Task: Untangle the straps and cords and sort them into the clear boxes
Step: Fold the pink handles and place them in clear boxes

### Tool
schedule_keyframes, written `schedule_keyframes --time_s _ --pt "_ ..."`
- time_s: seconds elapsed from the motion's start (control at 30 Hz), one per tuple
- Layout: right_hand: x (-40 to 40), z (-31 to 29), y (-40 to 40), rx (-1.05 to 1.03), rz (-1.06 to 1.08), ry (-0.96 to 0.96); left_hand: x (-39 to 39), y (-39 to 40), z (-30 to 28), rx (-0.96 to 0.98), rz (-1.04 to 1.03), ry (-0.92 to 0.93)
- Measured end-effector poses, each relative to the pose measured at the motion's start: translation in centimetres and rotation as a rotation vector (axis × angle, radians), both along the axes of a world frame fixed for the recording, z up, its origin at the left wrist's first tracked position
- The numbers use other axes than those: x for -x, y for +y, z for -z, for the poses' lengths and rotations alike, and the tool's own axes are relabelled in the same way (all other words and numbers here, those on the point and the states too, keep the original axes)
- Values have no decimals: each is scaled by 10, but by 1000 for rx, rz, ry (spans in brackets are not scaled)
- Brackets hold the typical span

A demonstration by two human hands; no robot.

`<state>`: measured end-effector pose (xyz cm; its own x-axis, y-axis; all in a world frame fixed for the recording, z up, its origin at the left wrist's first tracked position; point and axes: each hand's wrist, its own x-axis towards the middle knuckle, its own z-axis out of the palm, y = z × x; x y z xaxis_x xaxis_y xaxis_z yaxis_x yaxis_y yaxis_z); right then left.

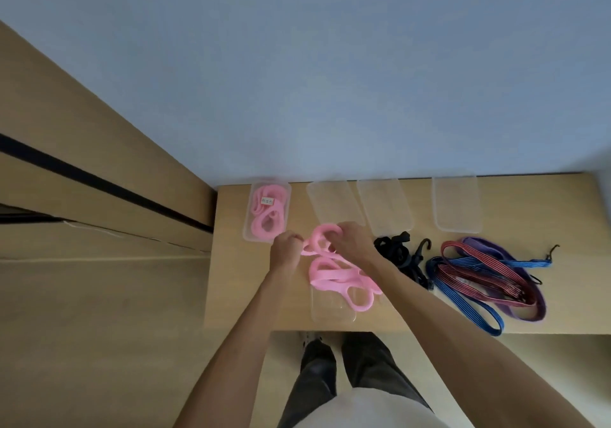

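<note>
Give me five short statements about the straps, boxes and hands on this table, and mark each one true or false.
1. Both hands grip the pink strap. True: the left hand and the right hand both hold it.
2. The far-left clear box holds pink straps. True.
3. The black strap bundle lies inside a box. False: it lies on the table, right of the right hand.
4. All the clear boxes along the back are full. False: three of them look empty.
5. The red and blue striped cords lie tangled at the right of the table. True.
</note>
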<state>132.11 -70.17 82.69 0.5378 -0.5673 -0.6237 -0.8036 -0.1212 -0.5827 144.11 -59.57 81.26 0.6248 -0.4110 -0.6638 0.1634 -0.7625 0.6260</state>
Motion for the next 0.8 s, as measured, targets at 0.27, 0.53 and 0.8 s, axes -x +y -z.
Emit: schedule_keyframes --time_s 0.27,0.53,0.8 --pt "1 -70 -8 -8 318 -392 -19 2 -63 266 -182 260" --pt "-3 -139 -11 78 379 -698 -20 -20 -144 533 -206 317" --pt "-8 -182 0 284 194 -727 -13 -22 -217 727 -252 203"
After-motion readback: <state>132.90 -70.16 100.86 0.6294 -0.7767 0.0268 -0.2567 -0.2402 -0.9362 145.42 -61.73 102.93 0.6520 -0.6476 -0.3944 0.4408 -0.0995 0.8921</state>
